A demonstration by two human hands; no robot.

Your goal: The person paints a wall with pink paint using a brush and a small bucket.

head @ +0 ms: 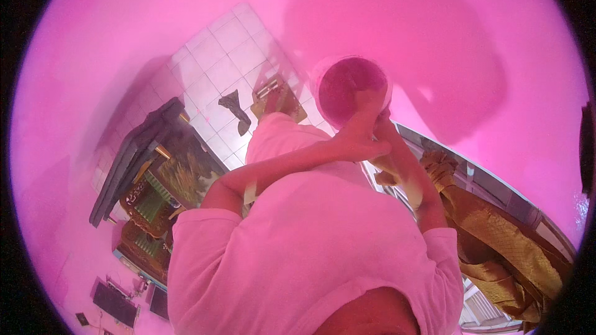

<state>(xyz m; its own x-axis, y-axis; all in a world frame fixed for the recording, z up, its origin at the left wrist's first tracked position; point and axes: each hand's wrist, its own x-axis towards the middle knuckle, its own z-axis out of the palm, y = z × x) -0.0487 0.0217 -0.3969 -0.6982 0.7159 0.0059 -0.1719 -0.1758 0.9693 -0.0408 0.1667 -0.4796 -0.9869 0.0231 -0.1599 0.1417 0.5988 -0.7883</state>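
Observation:
A round, open container, like a bucket or tub, is held up before me, its mouth facing the camera. My right hand is at its lower right rim, partly hidden behind my left hand. My left hand crosses in front, its fingers reaching over the rim into the mouth; whether they grip anything is unclear. A strong pink cast blurs what lies inside.
A gold curtain hangs by a window at the right. A dark cloth and a mat lie on the tiled floor. A padded dark seat, carved wooden furniture and a wall screen are at the left.

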